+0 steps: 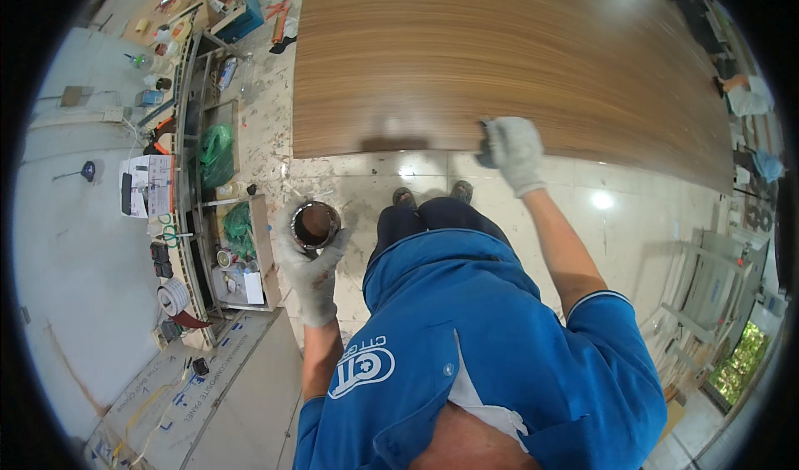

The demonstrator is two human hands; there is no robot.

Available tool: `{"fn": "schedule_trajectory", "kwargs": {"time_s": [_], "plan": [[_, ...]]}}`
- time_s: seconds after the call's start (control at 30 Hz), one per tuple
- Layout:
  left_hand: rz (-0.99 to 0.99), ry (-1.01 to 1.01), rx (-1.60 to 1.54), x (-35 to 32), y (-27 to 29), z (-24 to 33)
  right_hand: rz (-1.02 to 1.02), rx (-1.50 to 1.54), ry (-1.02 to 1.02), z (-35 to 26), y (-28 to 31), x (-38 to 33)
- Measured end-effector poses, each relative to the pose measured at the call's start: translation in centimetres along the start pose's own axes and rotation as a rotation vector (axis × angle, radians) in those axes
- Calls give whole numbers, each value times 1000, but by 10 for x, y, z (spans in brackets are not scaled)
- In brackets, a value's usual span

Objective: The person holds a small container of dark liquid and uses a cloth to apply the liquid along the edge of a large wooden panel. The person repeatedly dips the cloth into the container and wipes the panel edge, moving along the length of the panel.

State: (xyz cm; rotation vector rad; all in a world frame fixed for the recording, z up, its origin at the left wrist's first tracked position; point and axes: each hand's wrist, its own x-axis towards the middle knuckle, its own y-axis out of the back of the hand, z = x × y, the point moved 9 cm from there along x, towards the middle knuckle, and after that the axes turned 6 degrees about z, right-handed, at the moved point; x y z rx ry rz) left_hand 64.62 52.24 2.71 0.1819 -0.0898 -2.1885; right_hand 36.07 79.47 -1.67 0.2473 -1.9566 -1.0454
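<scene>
My left hand (pixel 310 266), in a whitish work glove, is wrapped round a round open can (pixel 315 225). The can's rim is smeared and the inside looks dark, with brown at the bottom. My right hand (pixel 516 150), also gloved, is closed at the near edge of a large brown wood-grain panel (pixel 499 62). A small dark piece (pixel 486 144) sticks out to the left of that glove, gripped by the fingers; its kind is unclear. A dark shadow falls on the panel's edge left of this hand.
At left a cluttered shelf unit (pixel 196 220) holds green plastic bags (pixel 216 154), boxes and tools. Red-handled tools (pixel 280 19) lie on the stained tile floor (pixel 349 195). Another person's arm (pixel 736 83) shows at the far right, above a grey machine (pixel 712 283).
</scene>
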Motion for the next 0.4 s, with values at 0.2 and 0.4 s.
{"fn": "schedule_trajectory", "kwargs": {"time_s": [0.2, 0.4], "plan": [[11, -17, 6, 4, -3, 2, -135, 271, 264, -167, -103, 39], [-10, 24, -5, 0, -11, 13, -111, 268, 274, -189, -133, 86]]}}
